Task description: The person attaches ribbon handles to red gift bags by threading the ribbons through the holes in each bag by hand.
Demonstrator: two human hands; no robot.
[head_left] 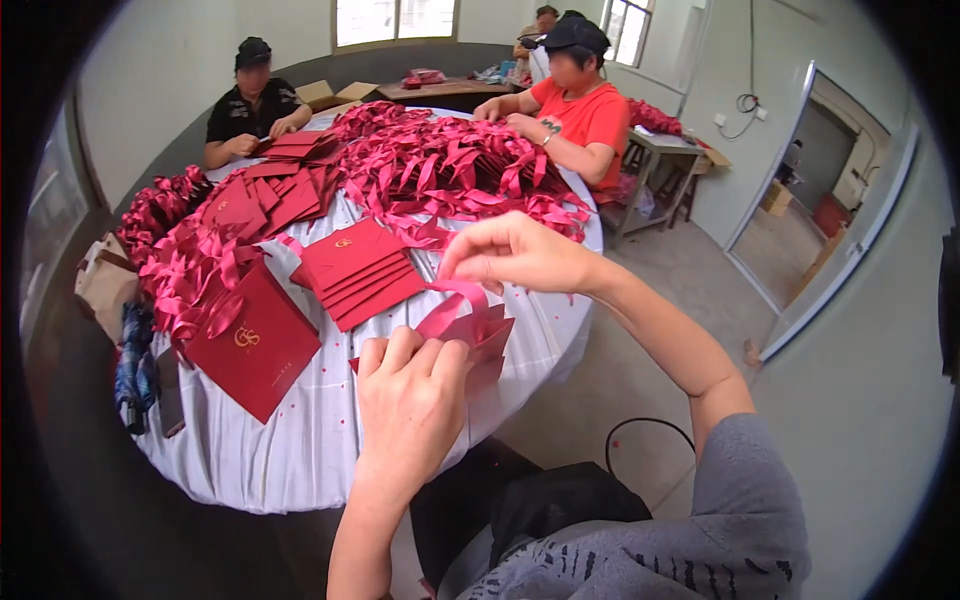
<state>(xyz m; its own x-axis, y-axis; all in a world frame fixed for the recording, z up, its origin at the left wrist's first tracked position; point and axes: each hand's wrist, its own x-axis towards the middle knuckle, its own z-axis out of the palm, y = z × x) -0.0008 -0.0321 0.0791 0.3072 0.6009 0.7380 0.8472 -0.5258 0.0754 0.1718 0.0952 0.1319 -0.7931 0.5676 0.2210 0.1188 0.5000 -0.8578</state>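
Observation:
My left hand [410, 400] is closed with curled fingers at the near side of a dark red paper bag [487, 368], gripping its edge. A pink ribbon [455, 308] loops up from this bag. Above it my right hand [520, 255] is closed, thumb and forefinger pinching the ribbon; the exact grip is partly hidden. Just beyond my left hand lies a fanned stack of flat red bags [365, 278]. To its left a larger-looking red bag [255, 345] with a gold emblem lies on the white tablecloth [300, 455].
A big heap of ribboned bags [450, 165] covers the table's far side, with more ribboned bags [205, 260] at left. A folded umbrella [135, 365] and a tan bag [108, 280] sit at the left edge. Two co-workers [580, 110] [258, 105] work across the table.

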